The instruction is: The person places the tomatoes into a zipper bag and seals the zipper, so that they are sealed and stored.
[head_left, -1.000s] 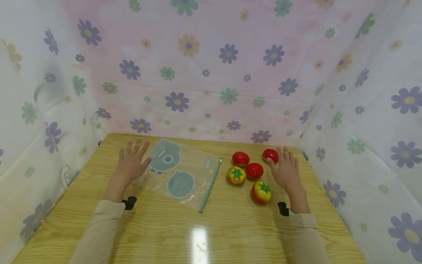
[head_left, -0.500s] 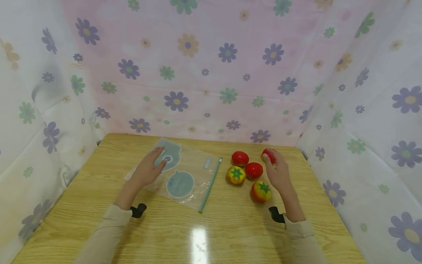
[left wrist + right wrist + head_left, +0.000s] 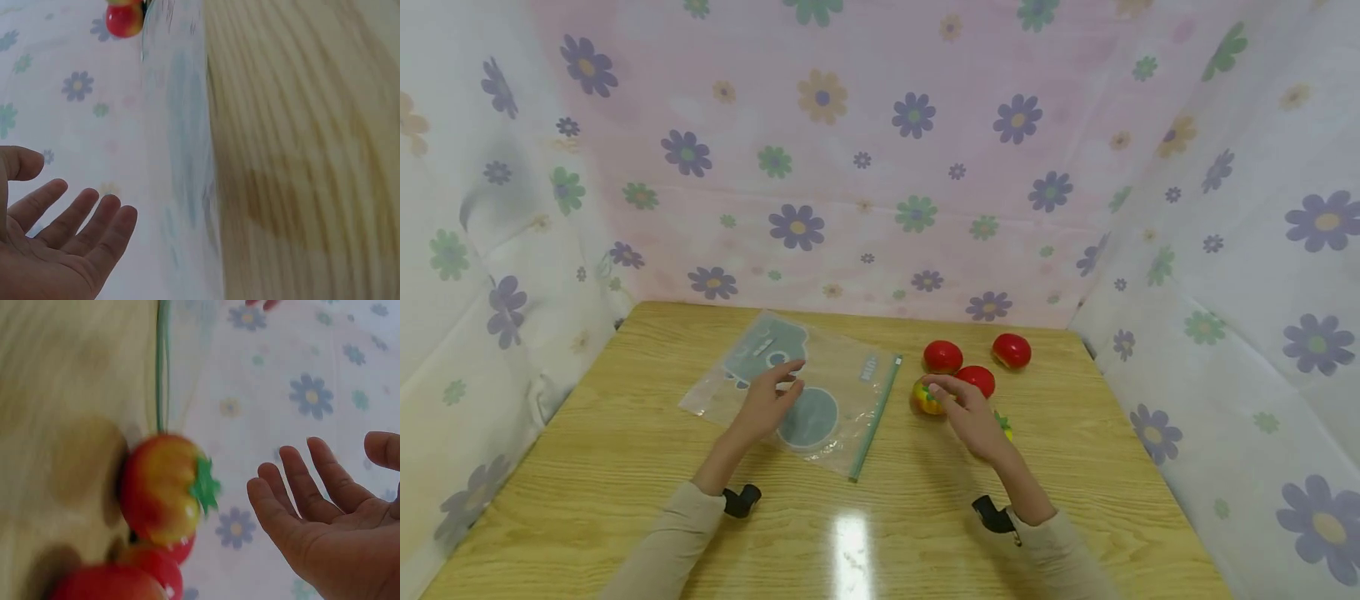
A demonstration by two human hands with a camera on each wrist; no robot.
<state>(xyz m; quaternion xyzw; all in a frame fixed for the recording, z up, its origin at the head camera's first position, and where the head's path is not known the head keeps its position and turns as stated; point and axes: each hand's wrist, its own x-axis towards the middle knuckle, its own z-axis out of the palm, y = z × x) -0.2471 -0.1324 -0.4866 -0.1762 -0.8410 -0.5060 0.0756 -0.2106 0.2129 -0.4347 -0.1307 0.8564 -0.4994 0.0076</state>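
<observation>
My left hand point(image 3: 766, 407) hovers over a clear zip bag point(image 3: 863, 408) with blue-grey prints and a green slider strip; the bag lies flat. In the left wrist view the fingers point(image 3: 75, 225) are loosely spread and hold nothing. My right hand point(image 3: 976, 421) is over the fruit group, its fingertips overlapping a yellow-red toy fruit with green leaves point(image 3: 927, 402) in the head view. The right wrist view shows its relaxed fingers point(image 3: 306, 487) apart from a yellow-red fruit point(image 3: 159, 487). A second leafy fruit point(image 3: 1004, 427) is mostly hidden behind the right hand.
Three glossy red toy fruits stand at the back right: the left one point(image 3: 943, 357), the middle one point(image 3: 977, 380) and the right one point(image 3: 1012, 351). Flowered cloth point(image 3: 842, 167) encloses the wooden table point(image 3: 775, 542) at the back and sides.
My right hand has moved left and nearer, from the far-right red fruit to the leafy yellow-red one. The left hand has moved right, from the bag's left edge to over its middle.
</observation>
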